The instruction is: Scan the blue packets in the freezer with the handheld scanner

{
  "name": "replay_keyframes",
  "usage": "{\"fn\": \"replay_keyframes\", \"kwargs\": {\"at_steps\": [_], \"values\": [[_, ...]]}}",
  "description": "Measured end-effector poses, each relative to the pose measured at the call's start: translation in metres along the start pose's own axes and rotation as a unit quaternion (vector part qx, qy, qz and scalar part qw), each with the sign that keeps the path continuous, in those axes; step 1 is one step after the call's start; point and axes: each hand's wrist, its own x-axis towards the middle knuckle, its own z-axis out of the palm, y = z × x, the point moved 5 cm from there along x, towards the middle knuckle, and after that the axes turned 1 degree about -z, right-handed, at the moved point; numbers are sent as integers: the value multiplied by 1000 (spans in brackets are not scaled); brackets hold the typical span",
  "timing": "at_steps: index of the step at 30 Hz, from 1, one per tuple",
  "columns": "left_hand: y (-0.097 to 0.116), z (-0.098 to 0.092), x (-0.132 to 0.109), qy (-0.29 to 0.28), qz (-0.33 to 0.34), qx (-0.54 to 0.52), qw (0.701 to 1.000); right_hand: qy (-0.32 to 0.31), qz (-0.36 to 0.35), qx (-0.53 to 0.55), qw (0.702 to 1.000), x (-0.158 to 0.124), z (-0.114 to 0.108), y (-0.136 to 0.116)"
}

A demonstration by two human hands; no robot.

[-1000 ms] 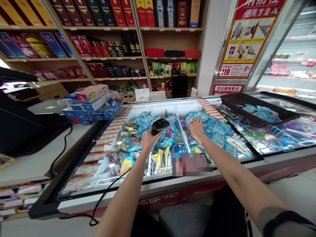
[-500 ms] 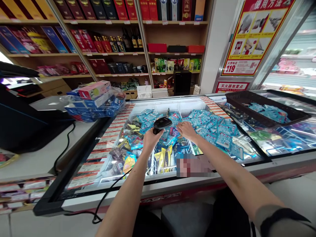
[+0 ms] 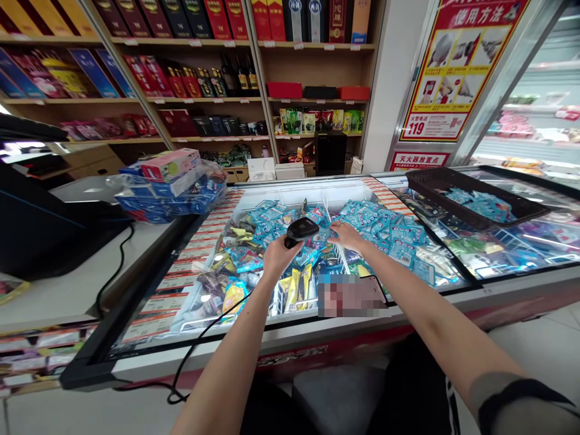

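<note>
My left hand [image 3: 278,257] is wrapped round the handle of a black corded scanner [image 3: 302,229], held over the glass top of a chest freezer. Just right of the scanner's head is my right hand [image 3: 347,234], its fingers bent toward a small blue packet; whether they grip it is too small to tell. Many blue packets [image 3: 385,226] lie spread on the glass to the right, with more left of the scanner. A phone [image 3: 371,291], its screen partly pixelated, rests near the freezer's front edge between my forearms.
A dark tray [image 3: 426,181] with blue packets sits at the right. At the left, a plastic-wrapped stack of blue packages [image 3: 167,193] stands beside a black monitor [image 3: 40,217]. The scanner's black cable [image 3: 199,338] loops over the freezer's front edge. Stocked shelves [image 3: 194,99] rise behind.
The view has shifted slightly. The scanner has moved a little right over the freezer and my right hand has drawn slightly away from it, its fingers still bent.
</note>
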Motion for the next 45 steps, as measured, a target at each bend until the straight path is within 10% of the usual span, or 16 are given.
{"fn": "replay_keyframes", "kwargs": {"at_steps": [9, 26, 36, 45], "values": [[12, 11, -6, -23, -2, -18, 1000, 90, 61, 179, 978, -34, -18, 28], [20, 19, -4, -36, -19, -22, 999, -37, 138, 67, 987, -6, -11, 32], [27, 18, -8, -26, -10, 8, 1000, 138, 153, 151, 967, -25, -9, 50], [30, 22, -9, -41, 3, 46, 998, 169, 162, 183, 955, -30, -5, 56]]}}
